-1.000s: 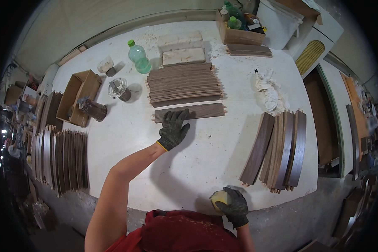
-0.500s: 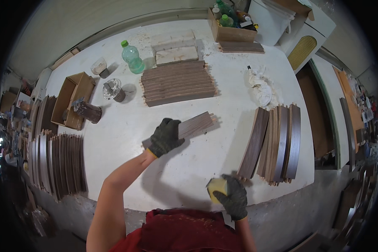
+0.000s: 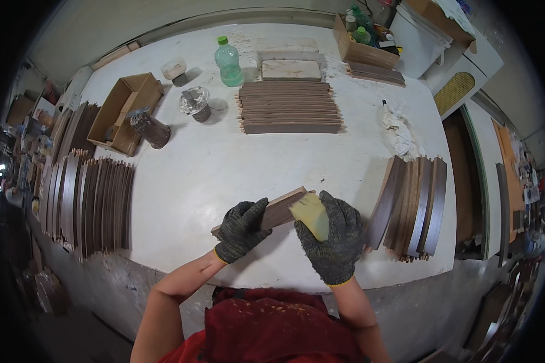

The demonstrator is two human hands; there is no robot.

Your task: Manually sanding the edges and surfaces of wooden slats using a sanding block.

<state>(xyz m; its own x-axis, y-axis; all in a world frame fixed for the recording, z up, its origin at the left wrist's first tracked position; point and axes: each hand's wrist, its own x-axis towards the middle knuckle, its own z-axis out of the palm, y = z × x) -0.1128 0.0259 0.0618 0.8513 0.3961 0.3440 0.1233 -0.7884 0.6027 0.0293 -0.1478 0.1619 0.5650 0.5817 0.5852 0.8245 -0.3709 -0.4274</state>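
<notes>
My left hand [image 3: 243,231], in a dark knit glove, is closed round a brown wooden slat [image 3: 280,213] with small pegs at its end. The slat is tilted above the white table, its right end raised. In my right hand [image 3: 334,237], gloved alike, is a yellow sponge block [image 3: 310,216], held between thumb and fingers. The sponge is at the slat's right end and hides part of it; whether they touch I cannot tell. A stack of similar slats [image 3: 289,109] lies beyond my hands. More slats stand in a row [image 3: 91,202] at the left and in a group [image 3: 410,206] at the right.
On the white table [image 3: 181,181] are a cardboard box [image 3: 145,91], a dark-stained cup [image 3: 151,129], a foil-topped cup [image 3: 195,104], a green-capped bottle [image 3: 228,63], pale blocks [image 3: 291,69] and a crumpled white cloth [image 3: 399,130]. A box of bottles [image 3: 369,51] stands at the far right.
My right hand has brought the sponge up and inward to the slat's right end. My left hand has lowered the slat nearer to me and turned it on edge. The view has shifted.
</notes>
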